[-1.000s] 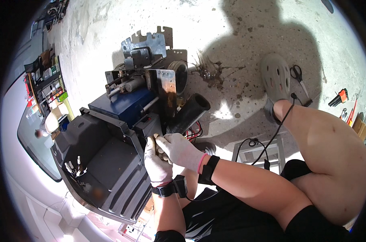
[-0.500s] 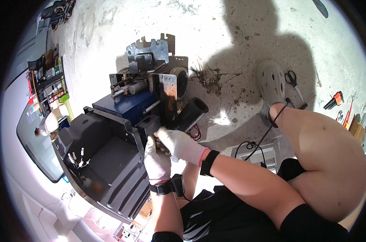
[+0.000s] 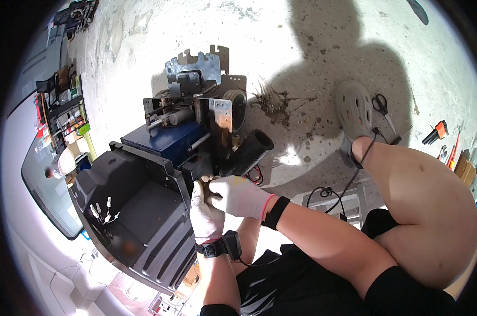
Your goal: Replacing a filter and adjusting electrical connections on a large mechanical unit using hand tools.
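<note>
My left hand (image 3: pixel 204 215), in a white glove, is closed at the edge of a black plastic housing (image 3: pixel 149 210). My right hand (image 3: pixel 238 197), gloved too, meets it from the right with curled fingers. The fingertips of both come together just below a small black box (image 3: pixel 196 165) on the machine; whatever lies between them is too small and covered to make out. Beyond them sit a blue metal box (image 3: pixel 162 142), a metal bracket (image 3: pixel 221 124) and a thick black tube (image 3: pixel 249 152). Loose white connectors (image 3: pixel 106 211) stick up from the housing.
A wheel (image 3: pixel 239 110) is on the machine's far side, near a dark stain on the concrete floor. Scissors (image 3: pixel 384 113) lie beside my shoe (image 3: pixel 354 108). Further right are a hex key set (image 3: pixel 435 131) and other hand tools. A black cable (image 3: pixel 333 195) crosses my leg.
My right hand has lowered and turned slightly, its fingers now tucked against the left hand's fingertips. The left hand stays at about the same place.
</note>
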`<state>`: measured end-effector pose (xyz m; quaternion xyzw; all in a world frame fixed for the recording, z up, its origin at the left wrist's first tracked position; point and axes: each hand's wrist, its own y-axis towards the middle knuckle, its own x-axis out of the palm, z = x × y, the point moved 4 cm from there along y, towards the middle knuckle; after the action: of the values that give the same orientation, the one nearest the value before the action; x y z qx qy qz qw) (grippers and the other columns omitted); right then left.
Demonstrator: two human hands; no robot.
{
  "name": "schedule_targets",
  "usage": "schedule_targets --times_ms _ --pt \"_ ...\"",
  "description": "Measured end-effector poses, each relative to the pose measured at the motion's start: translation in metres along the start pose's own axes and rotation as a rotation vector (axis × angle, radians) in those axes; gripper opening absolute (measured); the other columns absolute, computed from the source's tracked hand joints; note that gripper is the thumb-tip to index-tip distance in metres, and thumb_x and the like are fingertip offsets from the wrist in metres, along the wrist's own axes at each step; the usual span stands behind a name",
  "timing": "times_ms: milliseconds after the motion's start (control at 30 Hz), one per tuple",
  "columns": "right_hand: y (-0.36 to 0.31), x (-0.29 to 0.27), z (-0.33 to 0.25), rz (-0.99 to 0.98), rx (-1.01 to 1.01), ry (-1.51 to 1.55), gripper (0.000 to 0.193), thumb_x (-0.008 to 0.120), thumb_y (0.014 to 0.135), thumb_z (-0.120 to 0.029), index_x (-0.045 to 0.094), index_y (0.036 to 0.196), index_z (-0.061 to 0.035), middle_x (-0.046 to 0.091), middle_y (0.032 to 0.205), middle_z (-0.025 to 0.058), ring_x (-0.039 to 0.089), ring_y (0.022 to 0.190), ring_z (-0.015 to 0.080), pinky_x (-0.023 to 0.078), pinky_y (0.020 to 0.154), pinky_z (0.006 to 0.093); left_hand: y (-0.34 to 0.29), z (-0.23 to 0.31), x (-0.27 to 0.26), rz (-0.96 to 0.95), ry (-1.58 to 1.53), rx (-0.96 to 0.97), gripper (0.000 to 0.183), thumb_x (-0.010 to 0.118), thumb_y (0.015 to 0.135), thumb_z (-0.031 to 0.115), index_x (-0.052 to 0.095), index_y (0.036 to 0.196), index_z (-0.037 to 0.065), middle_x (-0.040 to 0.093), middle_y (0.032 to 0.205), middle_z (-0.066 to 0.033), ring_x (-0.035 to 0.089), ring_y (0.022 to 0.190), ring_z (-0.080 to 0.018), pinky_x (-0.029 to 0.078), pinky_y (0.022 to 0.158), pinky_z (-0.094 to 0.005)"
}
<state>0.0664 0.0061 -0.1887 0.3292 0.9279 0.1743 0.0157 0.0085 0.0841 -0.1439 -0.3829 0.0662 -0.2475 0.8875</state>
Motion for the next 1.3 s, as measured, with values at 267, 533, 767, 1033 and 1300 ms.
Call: schedule_targets --times_ms 267,533,767,1033,1300 --pt "-0.027 0.015 0.023 -0.285 1.309 0.815 0.064 0.044 0.098 -0.058 0.065 0.083 0.0004 0.062 0.064 0.0147 0.063 0.058 0.0257 0.049 0.055 0.0346 0.006 0.0 -0.001 -0.062 -0.006 0.062 0.026 0.051 0.103 0.032 0.063 0.109 0.009 0.065 0.109 -0.0063 0.058 0.105 -0.0216 0.043 0.097 -0.0368" --pt "-0.003 0.002 0.005 0.058 1.052 0.997 0.043 0.055 0.098 -0.044 0.063 0.088 -0.0023 0.06 0.069 0.0046 0.059 0.062 0.0169 0.047 0.057 0.0299 -0.001 0.006 -0.003 -0.036 0.045 0.035 0.029 0.053 0.102 0.035 0.062 0.112 0.01 0.064 0.108 -0.0053 0.059 0.105 -0.0207 0.047 0.092 -0.0362" --pt "0.012 -0.028 -0.015 0.115 0.34 -0.221 0.019 0.059 0.09 -0.026 0.063 0.087 -0.0077 0.068 0.084 0.0096 0.066 0.08 0.0314 0.052 0.068 0.0416 0.004 0.001 -0.018 0.027 0.042 0.027 0.03 0.054 0.101 0.035 0.062 0.115 0.009 0.065 0.112 -0.0056 0.058 0.109 -0.0223 0.042 0.102 -0.0405" --pt "-0.017 0.028 -0.003 0.045 1.27 1.805 0.04 0.053 0.1 -0.045 0.063 0.084 -0.01 0.062 0.071 0.0007 0.056 0.055 0.0114 0.04 0.045 0.0236 -0.01 0.008 -0.003 -0.021 0.059 -0.1 0.026 0.056 0.1 0.038 0.063 0.11 0.016 0.064 0.102 -0.0018 0.058 0.069 -0.0125 0.049 0.052 -0.0267" --pt "-0.002 -0.013 0.002 0.001 0.581 0.174 0.023 0.057 0.095 -0.029 0.068 0.095 -0.0081 0.067 0.081 0.007 0.064 0.071 0.0257 0.05 0.065 0.0345 -0.001 0.002 -0.02 0.074 0.004 0.046 0.031 0.054 0.102 0.028 0.063 0.114 0.001 0.065 0.111 -0.0118 0.06 0.103 -0.0208 0.047 0.093 -0.0327"
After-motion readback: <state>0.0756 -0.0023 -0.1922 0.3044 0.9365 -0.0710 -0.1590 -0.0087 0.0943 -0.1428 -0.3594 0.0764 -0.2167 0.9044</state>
